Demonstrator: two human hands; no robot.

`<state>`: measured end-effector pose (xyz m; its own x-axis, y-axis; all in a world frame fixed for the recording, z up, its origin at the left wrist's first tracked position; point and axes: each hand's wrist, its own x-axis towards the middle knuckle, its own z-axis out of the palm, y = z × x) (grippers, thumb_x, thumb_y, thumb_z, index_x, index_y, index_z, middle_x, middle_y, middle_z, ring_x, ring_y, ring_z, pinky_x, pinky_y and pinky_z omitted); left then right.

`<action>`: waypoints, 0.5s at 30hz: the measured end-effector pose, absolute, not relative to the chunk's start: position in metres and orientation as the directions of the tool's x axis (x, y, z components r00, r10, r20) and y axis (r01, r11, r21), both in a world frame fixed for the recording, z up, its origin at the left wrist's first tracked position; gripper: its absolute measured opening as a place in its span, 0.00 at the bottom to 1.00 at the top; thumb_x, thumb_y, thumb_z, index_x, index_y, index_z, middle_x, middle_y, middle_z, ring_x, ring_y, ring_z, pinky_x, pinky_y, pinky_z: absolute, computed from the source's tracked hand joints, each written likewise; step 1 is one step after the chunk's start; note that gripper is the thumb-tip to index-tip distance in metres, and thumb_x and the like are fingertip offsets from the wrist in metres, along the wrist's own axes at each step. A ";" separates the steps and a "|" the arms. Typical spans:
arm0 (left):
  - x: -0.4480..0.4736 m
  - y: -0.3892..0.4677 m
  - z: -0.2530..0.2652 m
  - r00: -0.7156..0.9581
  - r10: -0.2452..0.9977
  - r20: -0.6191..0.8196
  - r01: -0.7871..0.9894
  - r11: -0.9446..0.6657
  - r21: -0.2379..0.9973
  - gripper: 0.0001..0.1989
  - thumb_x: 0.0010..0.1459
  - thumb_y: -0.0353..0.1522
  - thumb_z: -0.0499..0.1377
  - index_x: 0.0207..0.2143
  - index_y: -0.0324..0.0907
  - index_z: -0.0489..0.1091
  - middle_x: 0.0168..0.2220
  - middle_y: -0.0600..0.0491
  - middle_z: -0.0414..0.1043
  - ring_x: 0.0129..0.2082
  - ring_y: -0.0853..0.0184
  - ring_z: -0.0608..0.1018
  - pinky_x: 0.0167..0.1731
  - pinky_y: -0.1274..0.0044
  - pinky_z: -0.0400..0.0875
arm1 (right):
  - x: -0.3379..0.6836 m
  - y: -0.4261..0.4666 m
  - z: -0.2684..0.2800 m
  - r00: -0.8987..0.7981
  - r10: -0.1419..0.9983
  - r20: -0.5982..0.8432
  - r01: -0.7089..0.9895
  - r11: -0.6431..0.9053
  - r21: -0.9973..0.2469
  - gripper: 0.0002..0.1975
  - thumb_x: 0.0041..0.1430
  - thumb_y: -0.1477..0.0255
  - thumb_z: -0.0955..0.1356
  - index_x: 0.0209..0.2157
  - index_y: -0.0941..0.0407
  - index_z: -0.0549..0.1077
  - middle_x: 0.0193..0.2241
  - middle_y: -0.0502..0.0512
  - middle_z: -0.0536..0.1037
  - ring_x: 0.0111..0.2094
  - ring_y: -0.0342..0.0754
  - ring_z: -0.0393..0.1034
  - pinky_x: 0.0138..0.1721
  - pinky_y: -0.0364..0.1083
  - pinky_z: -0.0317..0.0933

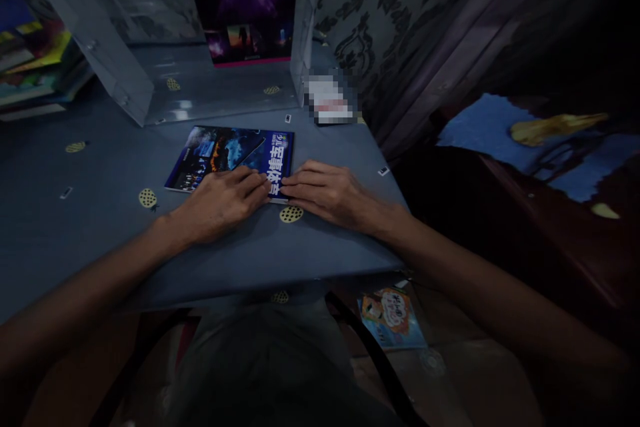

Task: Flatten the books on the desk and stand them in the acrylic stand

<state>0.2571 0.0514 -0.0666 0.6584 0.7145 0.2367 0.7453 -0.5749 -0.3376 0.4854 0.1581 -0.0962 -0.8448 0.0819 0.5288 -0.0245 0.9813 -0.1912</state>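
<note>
A dark blue magazine (235,150) with white Chinese characters on its cover lies on the cloth-covered table, turned sideways to me. Across its near edge rests my left hand (223,197), palm down, fingers stretched out over the cover. My right hand (327,192) lies at the magazine's right near corner, its fingertips on the printed title strip. Both hands press from above and grip nothing; their thumbs are mostly hidden. The fingertips of the two hands are close to each other.
Behind the magazine stands a clear-sided stand (125,90) with a purple book (250,7) in it. A blurred white item (329,100) is beside it. Books (35,67) pile up at the left. Below the table's front edge lies another book (393,317).
</note>
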 end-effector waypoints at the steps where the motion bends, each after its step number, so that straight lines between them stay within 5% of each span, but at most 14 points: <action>1: 0.257 0.051 -0.067 0.655 0.718 0.234 0.748 -0.574 -0.334 0.13 0.71 0.29 0.49 0.48 0.36 0.72 0.44 0.45 0.79 0.41 0.61 0.79 0.32 0.73 0.76 | 0.485 0.158 -0.096 -0.848 0.087 0.523 -0.021 0.980 -0.197 0.14 0.73 0.69 0.63 0.49 0.55 0.79 0.44 0.57 0.83 0.44 0.52 0.75 0.44 0.54 0.76; 15: 0.257 0.051 -0.066 0.670 0.700 0.247 0.733 -0.572 -0.369 0.13 0.72 0.31 0.49 0.47 0.36 0.73 0.44 0.45 0.79 0.39 0.63 0.79 0.31 0.74 0.75 | 0.485 0.159 -0.098 -0.823 0.066 0.565 -0.052 0.980 -0.190 0.11 0.71 0.70 0.65 0.48 0.57 0.78 0.44 0.58 0.83 0.44 0.51 0.75 0.44 0.52 0.75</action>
<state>0.2573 0.0513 -0.0663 0.6701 0.6999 0.2470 0.7330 -0.5717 -0.3686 0.4854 0.1586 -0.0983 -0.8226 0.0657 0.5649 -0.0521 0.9804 -0.1899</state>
